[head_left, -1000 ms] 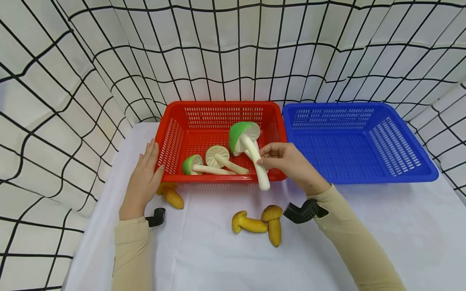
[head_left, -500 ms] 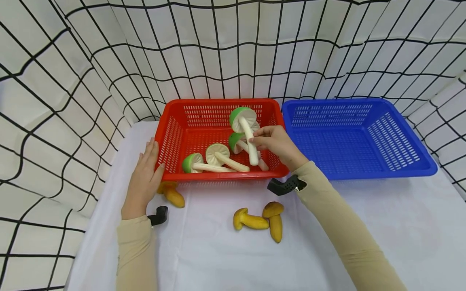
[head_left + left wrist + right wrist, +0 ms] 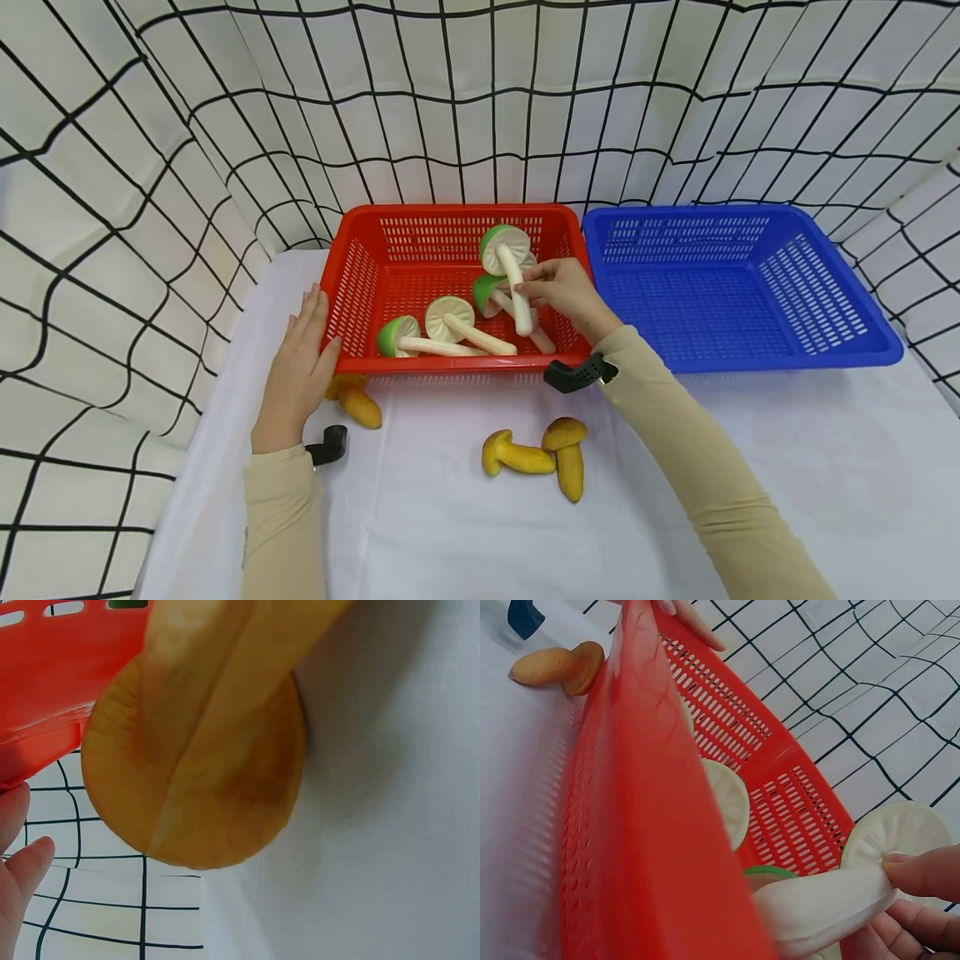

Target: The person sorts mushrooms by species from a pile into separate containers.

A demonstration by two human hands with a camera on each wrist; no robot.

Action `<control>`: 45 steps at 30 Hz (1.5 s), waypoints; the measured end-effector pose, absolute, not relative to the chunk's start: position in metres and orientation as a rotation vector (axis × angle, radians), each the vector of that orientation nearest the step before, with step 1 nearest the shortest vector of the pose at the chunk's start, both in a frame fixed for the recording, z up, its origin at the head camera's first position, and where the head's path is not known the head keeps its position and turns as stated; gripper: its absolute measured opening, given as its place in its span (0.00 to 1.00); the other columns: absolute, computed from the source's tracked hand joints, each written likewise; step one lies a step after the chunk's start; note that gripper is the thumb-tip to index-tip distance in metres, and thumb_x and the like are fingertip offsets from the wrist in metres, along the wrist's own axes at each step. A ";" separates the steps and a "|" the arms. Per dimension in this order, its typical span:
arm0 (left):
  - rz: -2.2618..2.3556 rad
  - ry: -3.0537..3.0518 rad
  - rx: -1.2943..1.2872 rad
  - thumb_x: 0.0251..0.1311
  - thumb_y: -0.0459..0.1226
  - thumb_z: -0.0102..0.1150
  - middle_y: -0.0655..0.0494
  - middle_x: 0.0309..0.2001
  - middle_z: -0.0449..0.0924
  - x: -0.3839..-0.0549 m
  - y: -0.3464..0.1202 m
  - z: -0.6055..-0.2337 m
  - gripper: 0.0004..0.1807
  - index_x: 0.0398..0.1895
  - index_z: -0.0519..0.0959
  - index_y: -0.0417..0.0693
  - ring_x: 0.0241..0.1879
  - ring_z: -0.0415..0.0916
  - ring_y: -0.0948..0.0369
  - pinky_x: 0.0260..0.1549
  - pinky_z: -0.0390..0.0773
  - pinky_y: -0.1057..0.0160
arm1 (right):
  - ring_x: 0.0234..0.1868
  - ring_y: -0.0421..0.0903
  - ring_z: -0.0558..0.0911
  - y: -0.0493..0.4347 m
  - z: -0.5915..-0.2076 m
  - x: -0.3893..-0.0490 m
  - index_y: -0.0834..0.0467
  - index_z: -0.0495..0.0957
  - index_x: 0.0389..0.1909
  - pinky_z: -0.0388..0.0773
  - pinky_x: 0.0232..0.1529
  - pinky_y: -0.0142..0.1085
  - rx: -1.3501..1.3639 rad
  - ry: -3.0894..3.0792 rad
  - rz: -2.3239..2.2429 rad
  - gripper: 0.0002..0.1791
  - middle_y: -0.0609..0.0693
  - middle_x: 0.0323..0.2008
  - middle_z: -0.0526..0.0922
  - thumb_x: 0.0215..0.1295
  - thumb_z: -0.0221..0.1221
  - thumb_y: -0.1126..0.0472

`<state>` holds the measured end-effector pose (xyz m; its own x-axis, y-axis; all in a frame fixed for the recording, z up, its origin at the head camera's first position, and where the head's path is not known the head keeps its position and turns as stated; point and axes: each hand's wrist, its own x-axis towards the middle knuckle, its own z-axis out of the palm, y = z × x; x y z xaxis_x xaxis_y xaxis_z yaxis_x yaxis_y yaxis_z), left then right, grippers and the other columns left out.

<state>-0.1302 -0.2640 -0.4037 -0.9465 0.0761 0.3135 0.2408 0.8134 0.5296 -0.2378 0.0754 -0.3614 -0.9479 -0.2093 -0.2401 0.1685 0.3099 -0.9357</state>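
My right hand (image 3: 567, 293) pinches the white stem of a green-capped toy mushroom (image 3: 512, 271) between thumb and fingers, over the right part of the red basket (image 3: 450, 365). In the right wrist view the thumb presses that pale stem (image 3: 825, 907) near the cap. Beneath it lies another green-capped mushroom (image 3: 489, 296), partly covered, with more pale cap showing behind. Two more mushrooms (image 3: 450, 320) lie at the basket's front left. My left hand (image 3: 294, 367) rests with straight fingers against the basket's left side. A yellow-brown mushroom (image 3: 358, 406) lies close to that hand.
A blue basket (image 3: 675, 317) stands to the right of the red one. Two yellow-brown mushrooms (image 3: 525, 457) lie on the white cloth (image 3: 450, 533) in front. Black netting (image 3: 420, 133) over white fabric rises behind and at the sides.
My right hand has carried the held mushroom away from me, its stem now inside the front rim, uncovering the one beneath. In the last half second it barely moves. My left hand stays put.
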 end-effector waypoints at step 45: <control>-0.830 -2.769 -0.212 0.69 0.37 0.37 0.48 0.75 0.42 -0.129 -0.259 -0.404 0.32 0.74 0.46 0.39 0.74 0.39 0.52 0.71 0.39 0.55 | 0.58 0.56 0.74 0.250 -0.362 -0.148 0.63 0.74 0.60 0.68 0.61 0.47 -0.391 3.044 -1.444 0.21 0.61 0.56 0.77 0.69 0.55 0.59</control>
<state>-0.1293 -0.2589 -0.4043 -0.9599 0.0687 0.2717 0.2068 0.8280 0.5212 -0.1480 0.2498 -0.3622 -0.9429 -0.0985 0.3183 -0.3088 0.6170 -0.7238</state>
